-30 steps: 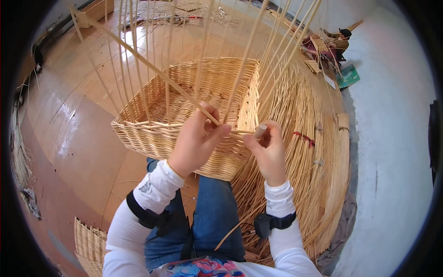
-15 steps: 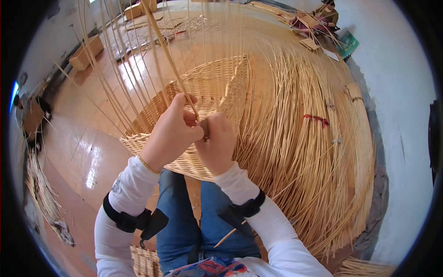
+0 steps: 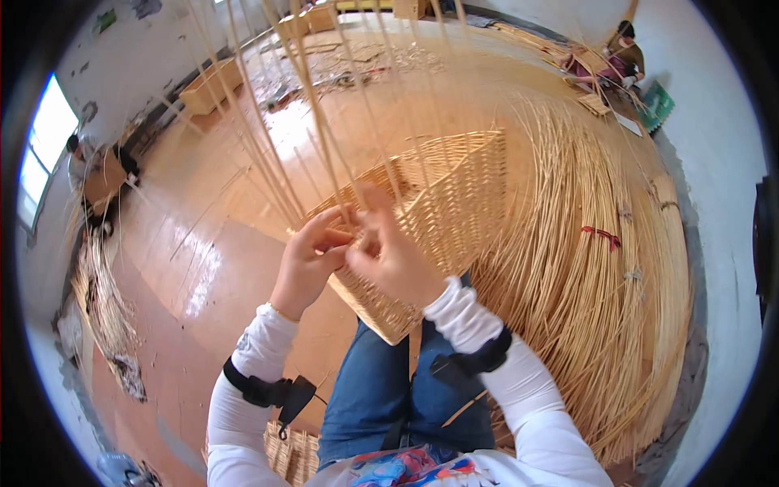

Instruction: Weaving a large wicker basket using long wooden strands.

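Note:
A half-woven wicker basket (image 3: 462,211) with a pointed corner rests tilted over my knees. Tall upright rods (image 3: 312,105) rise from its left edge, several blurred. At the near left rim my left hand (image 3: 308,264) pinches the base of a wicker rod, its thumb and fingertips close together. My right hand (image 3: 398,260) meets it there with curled fingers around the rods at the rim. That hand is partly smeared by motion, and its fingertips are partly hidden among the rods.
Long bundles of loose rods (image 3: 560,284) lie on the floor at my right, one with a red tie (image 3: 600,237). Another bundle (image 3: 105,300) lies far left. Two people sit working, one at the far right (image 3: 625,57), one at the left (image 3: 97,174). A wooden box (image 3: 211,85) stands behind.
The view has swung left. The basket has turned, so its corner points toward my lap and its outer side shows more. My right hand has shifted its hold upward along the rim.

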Tool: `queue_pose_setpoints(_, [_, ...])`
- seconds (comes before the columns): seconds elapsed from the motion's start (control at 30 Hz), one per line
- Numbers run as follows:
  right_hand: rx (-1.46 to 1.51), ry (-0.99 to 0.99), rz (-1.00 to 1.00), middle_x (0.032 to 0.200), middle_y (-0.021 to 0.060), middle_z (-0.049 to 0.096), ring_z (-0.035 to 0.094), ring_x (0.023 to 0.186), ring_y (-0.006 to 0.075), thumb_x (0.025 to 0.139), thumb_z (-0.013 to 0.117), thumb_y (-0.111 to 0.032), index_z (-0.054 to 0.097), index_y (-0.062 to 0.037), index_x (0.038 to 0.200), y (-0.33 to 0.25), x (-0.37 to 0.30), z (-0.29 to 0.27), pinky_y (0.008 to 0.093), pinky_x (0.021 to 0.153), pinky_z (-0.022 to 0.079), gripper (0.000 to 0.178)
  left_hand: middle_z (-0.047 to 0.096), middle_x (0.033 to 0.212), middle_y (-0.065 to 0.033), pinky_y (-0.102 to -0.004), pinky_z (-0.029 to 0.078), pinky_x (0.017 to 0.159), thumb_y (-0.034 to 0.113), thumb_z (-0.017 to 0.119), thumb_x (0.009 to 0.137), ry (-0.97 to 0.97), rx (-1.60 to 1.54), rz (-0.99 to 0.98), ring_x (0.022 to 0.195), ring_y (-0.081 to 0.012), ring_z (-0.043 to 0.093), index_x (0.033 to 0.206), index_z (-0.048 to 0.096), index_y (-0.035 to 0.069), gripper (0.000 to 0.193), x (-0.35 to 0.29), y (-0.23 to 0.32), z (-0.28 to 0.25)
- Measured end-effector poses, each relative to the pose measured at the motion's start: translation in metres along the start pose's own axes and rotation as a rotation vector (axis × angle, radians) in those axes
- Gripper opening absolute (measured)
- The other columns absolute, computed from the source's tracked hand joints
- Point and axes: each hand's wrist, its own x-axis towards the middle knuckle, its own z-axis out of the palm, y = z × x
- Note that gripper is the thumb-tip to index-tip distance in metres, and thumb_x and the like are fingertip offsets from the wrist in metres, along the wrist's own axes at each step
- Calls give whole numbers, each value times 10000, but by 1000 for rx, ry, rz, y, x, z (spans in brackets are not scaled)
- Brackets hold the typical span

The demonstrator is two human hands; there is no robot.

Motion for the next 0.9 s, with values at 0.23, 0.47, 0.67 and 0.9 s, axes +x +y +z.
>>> queue_pose_setpoints(0.23, [-210,83,-29,902,127,707,620,671,137,958,597,-226,600,-33,1165,-4,-4,-2,281,633,508,282,690,996,-73,-246,499,789,-52,597,867,-143,-61,-43,906,-108,614,1371,504,53,524,-13,-7,-57])
queue_pose_setpoints(0.47, [246,299,529,818,16,657,605,705,95,955,593,-232,652,-22,980,51,-11,-3,250,664,500,219,710,928,-55,-265,516,725,-43,601,850,-233,379,82,809,-141,647,1211,616,24,367,-13,0,-72])
queue_pose_setpoints(0.67, [277,302,480,836,40,657,610,714,105,922,631,-193,639,-10,971,70,-8,14,264,647,503,189,673,788,-133,-383,515,669,185,648,874,-274,962,134,730,-301,659,1034,664,72,196,0,8,-54])
queue_pose_setpoints(0.9, [595,418,371,955,108,670,660,772,170,941,567,-55,489,-39,1060,58,-4,-43,272,671,535,143,635,729,-166,-460,493,649,325,589,927,-337,1093,-50,716,-363,640,868,594,61,271,16,2,-39])
